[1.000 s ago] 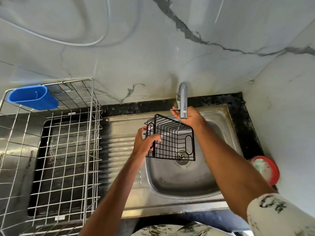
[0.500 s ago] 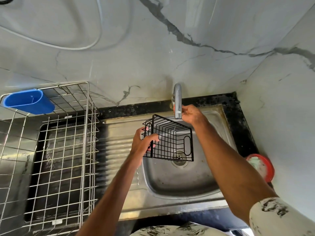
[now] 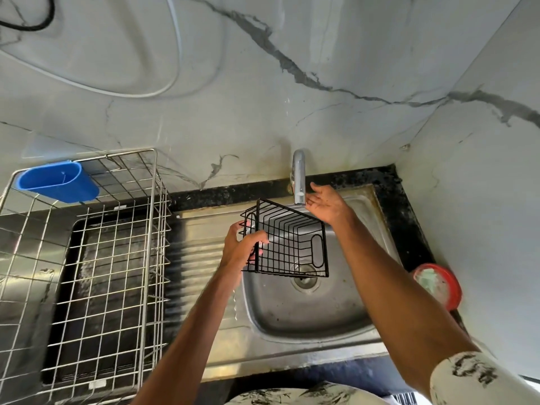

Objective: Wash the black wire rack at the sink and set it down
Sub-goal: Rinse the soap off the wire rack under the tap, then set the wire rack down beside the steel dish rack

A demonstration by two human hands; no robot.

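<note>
Now — left hand (image 3: pixel 238 250) grips black wire rack (image 3: pixel 292 241) | right hand (image 3: pixel 328 204) spread beside tap (image 3: pixel 298 176)

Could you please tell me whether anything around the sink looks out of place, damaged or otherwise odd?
Nothing looks spilled or broken. The black wire rack is tilted only because the left hand grips it over the sink. The one blemish is brownish staining on the wall round the faucet base.

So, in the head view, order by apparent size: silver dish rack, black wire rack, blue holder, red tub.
1. silver dish rack
2. black wire rack
3. blue holder, red tub: alike, unranked
</note>
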